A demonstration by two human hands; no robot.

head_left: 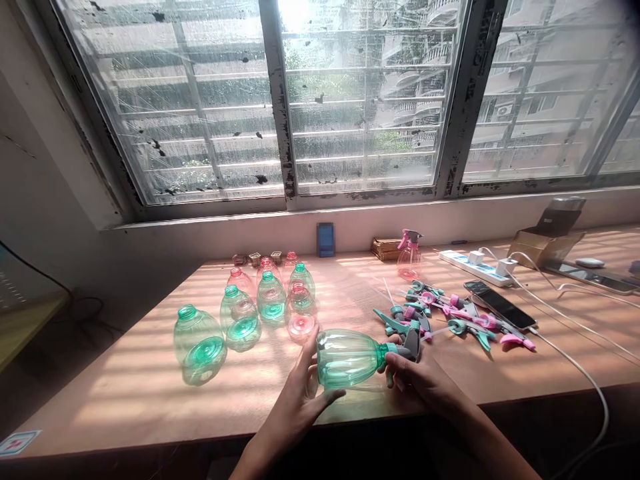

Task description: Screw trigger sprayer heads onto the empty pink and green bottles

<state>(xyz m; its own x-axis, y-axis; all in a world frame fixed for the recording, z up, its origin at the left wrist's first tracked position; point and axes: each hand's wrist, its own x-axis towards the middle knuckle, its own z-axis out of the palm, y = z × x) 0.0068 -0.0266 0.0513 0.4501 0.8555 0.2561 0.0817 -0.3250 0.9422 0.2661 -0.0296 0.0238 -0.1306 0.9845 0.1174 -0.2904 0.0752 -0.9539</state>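
Bent round the base of the ribbed green bottle (347,360), the L hand (303,387) holds it w/ fingers on the far side and thumb on the near side. The R hand (417,377) pinches the grey-and-teal spray head (413,341) at the neck; if it is fully screwed on, I can't tell. This bottle is held sideways, neck to the R, over the near edge of the table (115,407).

From L to R: at the near L corner, a label (19,443) w/ blue border. Next, a group of upright, open-necked bottles, approx. in rows: four green bottles (200,343) and four pink bottles (301,310). Behind them, near the wall, are some small objects (255,259), too small to name, then a blue rectangular item (326,240) leaning at the wall.

Further R, a brown box (386,249), and beside it a pink spray bottle (410,261) w/ its head on. In front of this bottle, a loose pile of spray heads (450,310), pink, teal & grey. Near the pile lies a phone (500,305) w/ white cable, and behind it a power strip (475,268) w/ two plugs. Far R, an open carton (543,245).
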